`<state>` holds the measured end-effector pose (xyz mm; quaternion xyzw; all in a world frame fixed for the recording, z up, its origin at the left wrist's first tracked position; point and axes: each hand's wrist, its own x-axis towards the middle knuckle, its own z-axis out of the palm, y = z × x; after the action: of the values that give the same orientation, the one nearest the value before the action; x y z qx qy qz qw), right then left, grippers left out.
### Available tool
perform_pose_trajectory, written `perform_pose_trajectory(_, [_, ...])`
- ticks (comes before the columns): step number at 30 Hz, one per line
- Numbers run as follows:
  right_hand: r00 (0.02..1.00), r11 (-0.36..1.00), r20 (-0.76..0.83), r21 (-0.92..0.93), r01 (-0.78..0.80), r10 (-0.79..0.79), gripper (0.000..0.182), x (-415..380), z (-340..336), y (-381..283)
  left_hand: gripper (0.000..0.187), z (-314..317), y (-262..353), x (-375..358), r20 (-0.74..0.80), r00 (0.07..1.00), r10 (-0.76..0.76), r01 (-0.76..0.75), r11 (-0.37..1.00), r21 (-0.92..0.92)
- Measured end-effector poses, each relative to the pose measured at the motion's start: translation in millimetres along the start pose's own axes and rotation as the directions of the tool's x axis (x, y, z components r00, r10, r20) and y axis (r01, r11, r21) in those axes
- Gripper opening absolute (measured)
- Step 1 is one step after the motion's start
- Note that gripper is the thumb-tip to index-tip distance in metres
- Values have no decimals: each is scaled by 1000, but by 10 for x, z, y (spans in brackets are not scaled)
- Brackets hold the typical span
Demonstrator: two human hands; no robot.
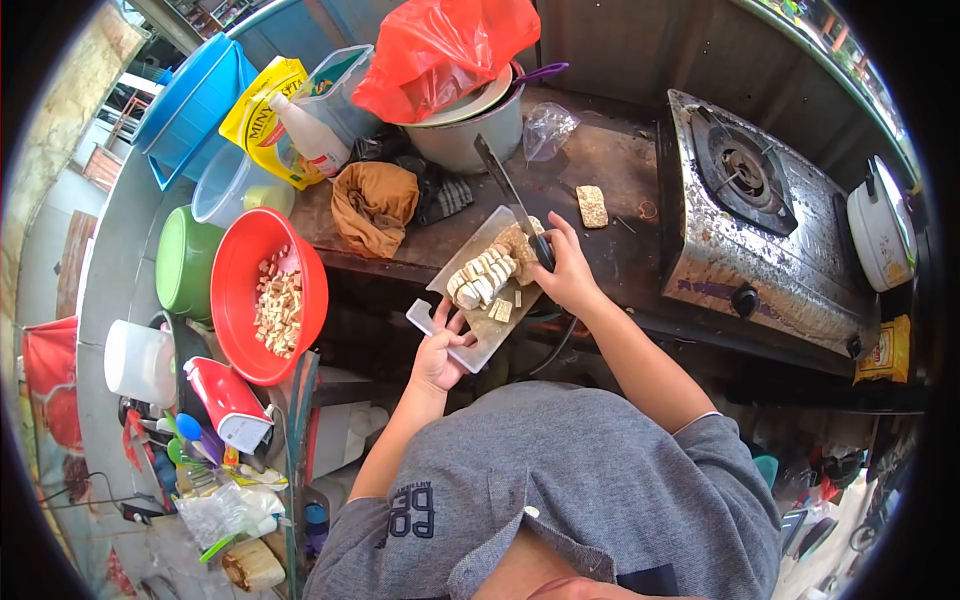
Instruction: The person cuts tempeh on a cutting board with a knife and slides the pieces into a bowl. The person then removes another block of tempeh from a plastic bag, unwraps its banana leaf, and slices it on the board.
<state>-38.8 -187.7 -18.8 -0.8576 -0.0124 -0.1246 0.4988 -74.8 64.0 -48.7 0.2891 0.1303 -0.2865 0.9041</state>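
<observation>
in the head view, the sliced pale block (482, 277) lies on the cutting board (486, 334), likely light, soft and crumbly, best held gently by its sides; left hand (438, 362) grips the board's handle end, right hand (568, 268) has fingers wrapped round the knife (508, 188)

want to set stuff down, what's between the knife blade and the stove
A tan slab, a thin dark stick and a small reddish loop, seen in the head view.
</observation>
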Motion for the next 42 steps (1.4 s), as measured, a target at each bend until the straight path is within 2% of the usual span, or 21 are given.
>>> perform_pose_trajectory(3, [997,997,-38,39,-68,70,38,14,-32,-66,81,-71,1,-40,-8,1000,0,0,1000,7])
perform_pose_trajectory(8, [990,1000,-142,-15,16,-18,36,11,-42,37,81,-181,18,-78,-18,1000,-7,7,1000,10])
perform_pose_trajectory(10, [982,993,-170,94,-68,83,36,-2,-78,-51,82,-225,38,-92,-17,1000,-10,10,1000,4])
perform_pose_trajectory(15, [976,997,-203,28,-73,78,34,-41,-107,-62,82,-293,82,-90,-17,1000,-12,12,1000,15])
perform_pose_trajectory(17, [976,994,-214,-109,16,-39,33,-57,-69,27,82,-336,96,-75,-17,1000,-13,13,1000,18])
perform_pose_trajectory(20, [964,989,-243,-128,79,-108,32,-83,-73,-137,82,-322,111,-80,-30,1000,-10,11,1000,14])
perform_pose_trajectory(24, [960,988,-258,-138,76,-110,32,-96,-63,-187,82,-357,128,-92,-22,1000,5,-5,1000,-2])
perform_pose_trajectory(26, [958,997,-285,-76,13,-34,34,-93,-64,-120,81,-359,145,-114,-11,1000,10,-10,1000,-10])
perform_pose_trajectory(28, [937,999,-349,-31,20,-30,36,-100,-96,-197,80,-376,173,-147,-3,1000,18,-18,1000,-19])
perform_pose_trajectory(30, [926,985,-367,167,-33,93,35,-96,-75,-122,80,-404,207,-181,10,1000,24,-23,999,-22])
perform_pose_trajectory(31, [928,985,-362,167,-32,91,35,-109,-71,-122,80,-413,217,-204,8,1000,27,-27,999,-25])
perform_pose_trajectory(33, [915,822,-253,555,-128,314,33,-125,-75,-197,81,-408,267,-253,48,998,46,-43,998,-54])
perform_pose_trajectory(34, [915,749,-228,653,-110,333,31,-139,-83,-302,81,-356,306,-301,45,997,58,-56,997,-55])
perform_pose_trajectory(36, [908,683,-222,725,-90,355,31,-169,-124,-496,81,-235,399,-436,12,996,91,-90,994,-57])
perform_pose_trajectory(37, [906,693,-231,716,-88,354,30,-182,-121,-462,81,-187,463,-526,-4,993,119,-119,991,-59])
perform_pose_trajectory(39, [908,671,-194,732,-118,372,31,-244,-160,-520,79,-143,608,-695,89,987,137,-130,988,-83])
perform_pose_trajectory(42, [900,625,-154,766,-152,408,33,-338,-169,-599,78,-361,816,-884,89,957,276,-264,956,-126])
